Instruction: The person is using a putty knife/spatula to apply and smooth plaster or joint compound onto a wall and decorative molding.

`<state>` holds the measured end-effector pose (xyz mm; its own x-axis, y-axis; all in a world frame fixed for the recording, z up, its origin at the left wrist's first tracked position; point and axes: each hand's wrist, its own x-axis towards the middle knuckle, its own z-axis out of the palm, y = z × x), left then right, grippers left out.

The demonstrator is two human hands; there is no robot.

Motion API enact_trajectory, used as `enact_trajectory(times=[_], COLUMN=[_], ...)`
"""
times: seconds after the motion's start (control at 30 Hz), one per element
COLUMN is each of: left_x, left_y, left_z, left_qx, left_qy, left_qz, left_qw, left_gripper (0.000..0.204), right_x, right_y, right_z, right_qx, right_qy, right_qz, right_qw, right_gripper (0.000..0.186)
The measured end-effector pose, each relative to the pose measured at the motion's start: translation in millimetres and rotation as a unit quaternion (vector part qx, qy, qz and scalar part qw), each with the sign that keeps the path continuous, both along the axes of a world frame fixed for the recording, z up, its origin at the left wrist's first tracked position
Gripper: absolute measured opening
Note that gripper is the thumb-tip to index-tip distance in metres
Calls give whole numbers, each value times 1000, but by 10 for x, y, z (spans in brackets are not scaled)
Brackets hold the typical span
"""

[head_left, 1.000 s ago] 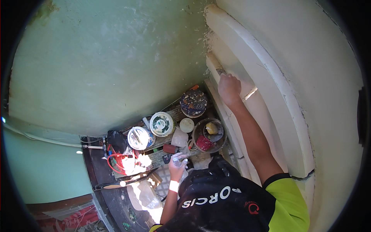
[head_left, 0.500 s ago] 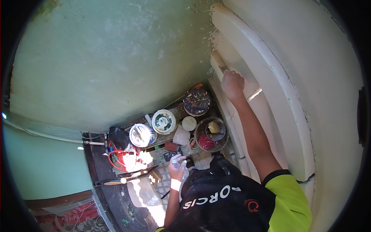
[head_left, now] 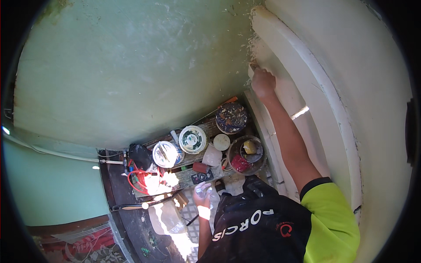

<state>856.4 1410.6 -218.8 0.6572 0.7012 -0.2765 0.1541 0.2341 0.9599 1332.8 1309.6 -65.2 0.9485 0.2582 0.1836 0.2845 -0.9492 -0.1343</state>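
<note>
The right hand (head_left: 263,82) is raised high and pressed against the white moulding (head_left: 280,57) where it meets the green wall (head_left: 131,65); its fingers are curled shut over a small tool (head_left: 253,66), of which only a tip shows above the knuckles, too small to say what kind. That tip touches the moulding just beside the wall corner, where the surface looks rough and flecked with white. The arm runs down from there along the moulding to a yellow sleeve (head_left: 329,210). Well below the moulding, a plank (head_left: 188,175) carries several containers: a dark round tub (head_left: 231,117) nearest the moulding's foot, a bowl (head_left: 247,154) holding a yellow lump and something red just under it, then two white round tubs (head_left: 193,139) and (head_left: 165,153) farther from the moulding. A red cable (head_left: 136,175) coils at the plank's far end. The left hand (head_left: 202,193) hangs low beside the plank's near edge, loosely closed around something pale and crumpled; what it is cannot be told.
</note>
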Motion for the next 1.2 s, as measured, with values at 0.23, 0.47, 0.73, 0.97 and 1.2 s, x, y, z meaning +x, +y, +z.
enact_trajectory(times=[0.23,0.47,0.73,0.97,1.2], left_x=[-79,-150,-95,-229,-543], left_y=[29,133,22,-19,48], left_z=[-25,-64,182,258,44], left_qx=[25,-13,-8,48,-49], left_qy=[0,-1,-59,25,-32], left_qz=[27,26,8,-37,41], left_qw=[999,1000,998,998,997], left_gripper=[45,47,47,45,40], right_x=[-75,-26,-60,-373,-362], right_y=[-63,75,-15,95,-162], right_z=[1,-45,-559,-476,-185], right_qx=[20,23,41,53,88], right_qy=[2,-9,-159,-171,-124], right_qz=[1,10,0,95,38], right_qw=[1000,1000,986,979,988], right_gripper=[21,23,19,16,18])
